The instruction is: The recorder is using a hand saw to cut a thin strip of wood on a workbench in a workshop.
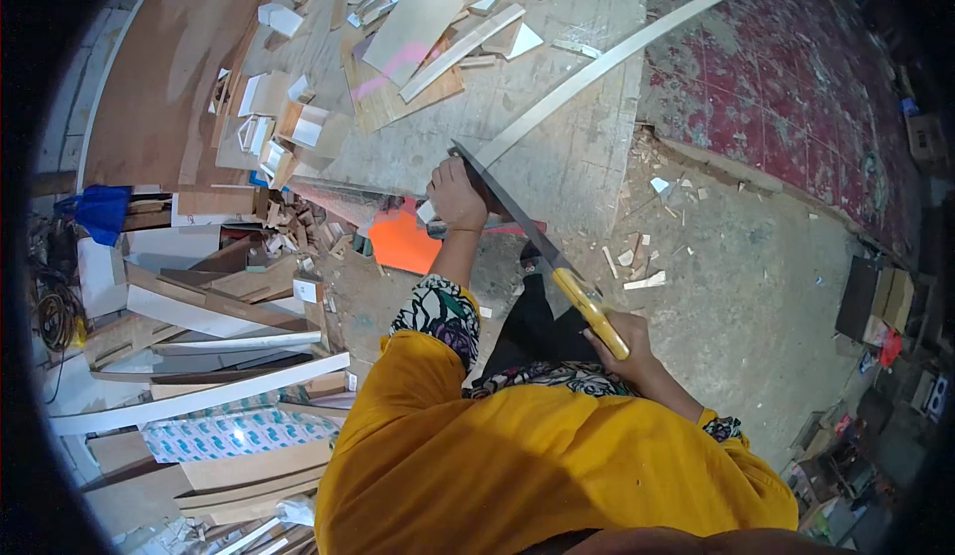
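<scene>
Mustard clothing (567, 456) nearest, right fingers (631, 328) grasp a yellow-handled saw (520, 215), left fingers (451, 181) a slender pale strip (601, 77).

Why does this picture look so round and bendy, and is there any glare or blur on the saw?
In the head view, the wide fisheye lens leaves a dark rim and bows straight edges, like the brown panel's; glare whitens a spot on the patterned wrap; shadow darkens part of the yellow shirt; the saw shows no obvious glare or blur.
</scene>
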`<state>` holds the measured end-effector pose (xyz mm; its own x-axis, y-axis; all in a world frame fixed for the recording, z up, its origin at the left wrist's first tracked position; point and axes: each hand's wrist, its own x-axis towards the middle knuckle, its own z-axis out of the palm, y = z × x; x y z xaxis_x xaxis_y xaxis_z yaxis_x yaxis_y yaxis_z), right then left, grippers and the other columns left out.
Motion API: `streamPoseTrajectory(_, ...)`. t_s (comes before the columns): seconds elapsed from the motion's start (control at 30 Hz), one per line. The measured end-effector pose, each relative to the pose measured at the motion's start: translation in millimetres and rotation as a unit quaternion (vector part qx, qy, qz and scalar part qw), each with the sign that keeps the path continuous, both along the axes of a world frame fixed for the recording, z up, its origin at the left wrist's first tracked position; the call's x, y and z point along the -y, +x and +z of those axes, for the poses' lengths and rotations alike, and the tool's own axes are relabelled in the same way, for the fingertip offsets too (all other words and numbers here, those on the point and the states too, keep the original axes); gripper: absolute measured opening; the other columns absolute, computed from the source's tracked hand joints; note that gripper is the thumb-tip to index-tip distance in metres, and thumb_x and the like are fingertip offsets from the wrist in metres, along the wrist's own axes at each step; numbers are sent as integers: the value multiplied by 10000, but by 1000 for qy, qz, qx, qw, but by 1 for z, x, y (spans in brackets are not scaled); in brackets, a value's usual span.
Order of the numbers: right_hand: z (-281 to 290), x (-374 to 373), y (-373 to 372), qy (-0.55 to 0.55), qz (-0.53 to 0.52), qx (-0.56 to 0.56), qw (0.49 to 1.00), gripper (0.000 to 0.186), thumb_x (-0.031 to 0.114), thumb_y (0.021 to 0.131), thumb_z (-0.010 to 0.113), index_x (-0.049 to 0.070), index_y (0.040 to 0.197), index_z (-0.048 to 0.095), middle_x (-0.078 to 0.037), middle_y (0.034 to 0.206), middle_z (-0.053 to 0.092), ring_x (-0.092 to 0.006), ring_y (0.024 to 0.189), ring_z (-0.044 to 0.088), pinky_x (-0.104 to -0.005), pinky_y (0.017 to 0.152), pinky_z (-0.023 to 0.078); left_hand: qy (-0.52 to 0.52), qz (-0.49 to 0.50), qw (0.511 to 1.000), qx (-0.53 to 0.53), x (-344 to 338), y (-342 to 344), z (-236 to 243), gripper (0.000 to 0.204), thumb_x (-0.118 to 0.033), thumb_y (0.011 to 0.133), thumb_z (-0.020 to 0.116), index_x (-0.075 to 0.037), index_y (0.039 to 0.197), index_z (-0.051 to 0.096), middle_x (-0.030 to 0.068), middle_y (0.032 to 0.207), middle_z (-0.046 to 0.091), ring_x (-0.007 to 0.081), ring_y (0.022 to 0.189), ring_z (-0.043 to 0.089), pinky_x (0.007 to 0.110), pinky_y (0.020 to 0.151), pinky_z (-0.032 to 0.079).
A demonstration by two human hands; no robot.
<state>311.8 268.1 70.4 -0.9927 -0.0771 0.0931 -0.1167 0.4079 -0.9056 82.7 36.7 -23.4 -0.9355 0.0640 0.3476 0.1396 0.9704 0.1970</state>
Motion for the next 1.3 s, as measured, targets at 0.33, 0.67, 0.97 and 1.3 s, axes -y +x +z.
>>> streamPoseTrajectory(0.33, -15, -5, 15, -3, 11, -2, 1000, 167, 96, 730, 678, 44, 695, 523, -133, 609, 502, -335, 524, 531, -376, 482, 414, 6, 6, 1000, 2, -1, 3, 3, 397, -82, 672, 600, -68, 1059, 512, 97, 1086, 524, 281, 1021, 476, 415, 838, 358)
streamPoseTrajectory(0.67, -8, -23, -15, -11, 33, 19, 999, 164, 133, 737, 685, 38, 723, 551, -133, 625, 524, -340, 546, 539, -372, 487, 417, 7, 27, 1000, -6, 2, -6, 0, 370, -95, 703, 561, -64, 1068, 508, 85, 1076, 526, 277, 1024, 480, 416, 822, 374)
streamPoseTrajectory(0.97, -21, -14, 2, -4, 24, 8, 1000, 185, 157, 736, 690, 47, 720, 543, -132, 631, 530, -337, 560, 544, -371, 497, 418, -2, 28, 999, -16, -4, -3, 3, 359, -96, 712, 563, -62, 1066, 509, 87, 1089, 521, 280, 1023, 479, 419, 817, 379)
streamPoseTrajectory(1.3, 27, -2, -7, -3, 11, 26, 1000, 161, 154, 756, 675, 33, 751, 569, -139, 642, 547, -330, 564, 563, -354, 499, 426, -4, 21, 999, -24, 7, -5, -8, 420, -102, 666, 608, -64, 1071, 502, 87, 1076, 521, 285, 1015, 479, 417, 819, 376)
